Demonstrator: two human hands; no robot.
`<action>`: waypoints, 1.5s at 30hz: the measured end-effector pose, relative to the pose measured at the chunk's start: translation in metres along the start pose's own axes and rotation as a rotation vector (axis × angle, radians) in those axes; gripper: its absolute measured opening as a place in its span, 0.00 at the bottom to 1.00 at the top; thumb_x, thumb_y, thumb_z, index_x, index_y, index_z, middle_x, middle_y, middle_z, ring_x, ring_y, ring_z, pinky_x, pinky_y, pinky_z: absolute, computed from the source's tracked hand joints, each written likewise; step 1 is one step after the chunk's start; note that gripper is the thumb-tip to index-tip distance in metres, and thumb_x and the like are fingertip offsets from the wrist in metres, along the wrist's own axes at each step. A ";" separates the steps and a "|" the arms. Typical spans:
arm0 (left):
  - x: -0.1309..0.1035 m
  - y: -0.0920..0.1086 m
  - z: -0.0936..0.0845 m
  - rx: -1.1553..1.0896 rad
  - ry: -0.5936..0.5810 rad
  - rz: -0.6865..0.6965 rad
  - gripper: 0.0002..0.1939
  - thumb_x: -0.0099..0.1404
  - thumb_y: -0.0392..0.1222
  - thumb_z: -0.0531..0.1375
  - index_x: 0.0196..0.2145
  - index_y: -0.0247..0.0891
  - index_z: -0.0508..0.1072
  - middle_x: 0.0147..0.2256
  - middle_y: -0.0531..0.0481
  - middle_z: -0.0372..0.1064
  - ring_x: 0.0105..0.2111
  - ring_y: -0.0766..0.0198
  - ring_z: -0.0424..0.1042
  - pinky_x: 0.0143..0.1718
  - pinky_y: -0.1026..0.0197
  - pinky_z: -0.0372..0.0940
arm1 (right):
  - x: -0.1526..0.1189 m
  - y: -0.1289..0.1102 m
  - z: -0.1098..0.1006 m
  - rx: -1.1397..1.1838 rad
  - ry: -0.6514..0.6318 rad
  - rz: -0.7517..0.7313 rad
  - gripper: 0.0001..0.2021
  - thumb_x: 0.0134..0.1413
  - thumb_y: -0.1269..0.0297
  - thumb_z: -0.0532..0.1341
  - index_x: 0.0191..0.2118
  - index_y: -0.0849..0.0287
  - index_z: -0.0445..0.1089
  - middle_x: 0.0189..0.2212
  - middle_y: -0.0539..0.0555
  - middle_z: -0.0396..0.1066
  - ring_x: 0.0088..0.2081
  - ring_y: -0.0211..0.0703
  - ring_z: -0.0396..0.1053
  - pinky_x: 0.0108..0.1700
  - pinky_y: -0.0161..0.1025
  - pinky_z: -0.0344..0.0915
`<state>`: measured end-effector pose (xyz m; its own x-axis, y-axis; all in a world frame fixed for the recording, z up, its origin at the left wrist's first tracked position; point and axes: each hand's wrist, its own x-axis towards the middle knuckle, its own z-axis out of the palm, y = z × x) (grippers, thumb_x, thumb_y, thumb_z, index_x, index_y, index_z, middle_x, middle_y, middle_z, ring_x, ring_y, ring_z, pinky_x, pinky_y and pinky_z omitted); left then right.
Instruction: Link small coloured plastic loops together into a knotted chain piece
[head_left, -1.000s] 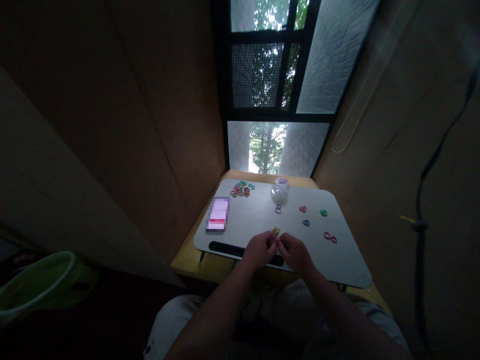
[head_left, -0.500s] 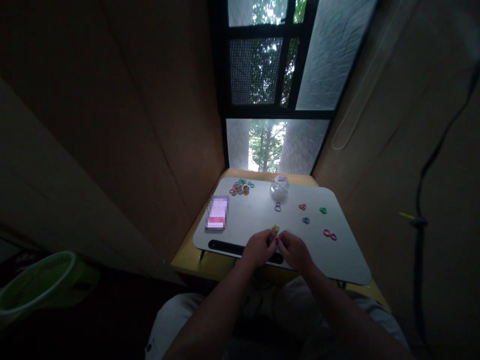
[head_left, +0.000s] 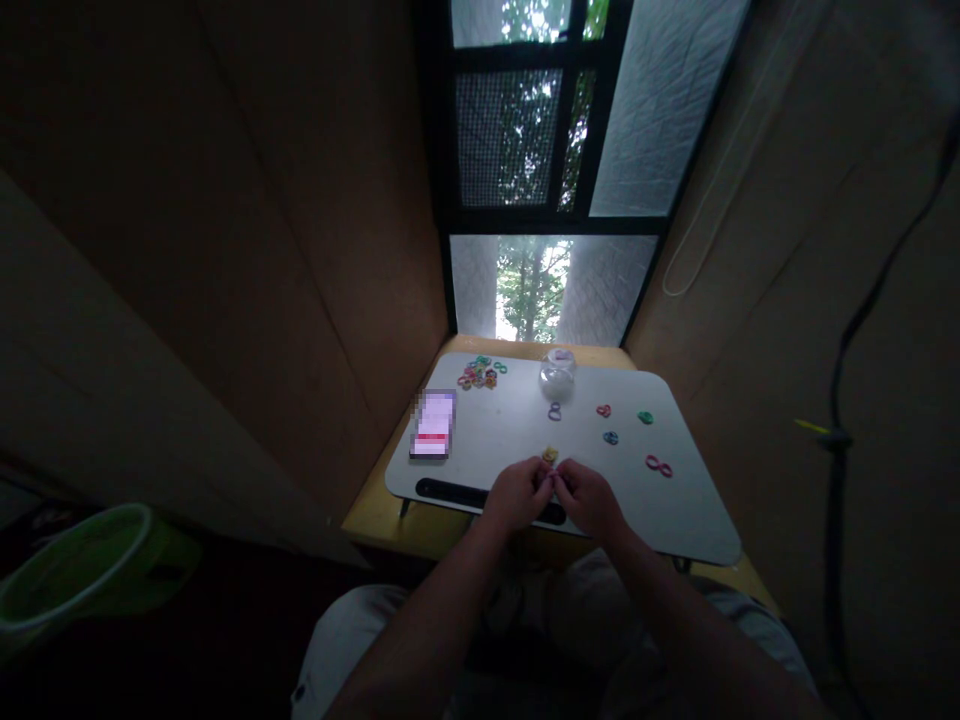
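Note:
My left hand [head_left: 520, 493] and my right hand [head_left: 588, 494] meet near the front edge of a white lap table [head_left: 502, 440]. Both are closed, fingertips together on a small pink band, mostly hidden by the fingers. Just beyond the fingertips lies a yellow band [head_left: 550, 454]. Farther out is a purple looped band [head_left: 554, 411]. On the right side lie a red band [head_left: 604, 410], a blue one [head_left: 610, 438], a green one [head_left: 645, 417] and a pink one twisted into a figure eight [head_left: 659, 465].
A pile of colourful bands [head_left: 478, 374] lies at the back left, with a phone [head_left: 433, 424] in front of it. A clear plastic jar [head_left: 557, 374] stands at the back. A black slot [head_left: 451, 492] runs along the front edge. A green basket [head_left: 97, 565] is at the lower left.
The hands stay together in nearly the same place, with the pink band still between the fingertips. The whole view has shifted very slightly; the things on the table have not visibly moved.

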<state>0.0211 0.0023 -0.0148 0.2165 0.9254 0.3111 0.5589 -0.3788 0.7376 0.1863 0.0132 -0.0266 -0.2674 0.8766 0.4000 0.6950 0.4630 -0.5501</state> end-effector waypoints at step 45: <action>-0.001 0.006 -0.003 0.009 -0.026 -0.022 0.07 0.65 0.42 0.56 0.35 0.39 0.72 0.29 0.52 0.71 0.28 0.66 0.66 0.30 0.65 0.58 | 0.000 -0.003 -0.003 0.021 0.002 -0.003 0.09 0.59 0.62 0.54 0.28 0.56 0.64 0.22 0.49 0.68 0.25 0.39 0.64 0.30 0.34 0.57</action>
<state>0.0218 -0.0009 -0.0083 0.2250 0.9335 0.2793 0.5711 -0.3586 0.7384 0.1862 0.0116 -0.0233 -0.2681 0.8752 0.4026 0.6805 0.4679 -0.5640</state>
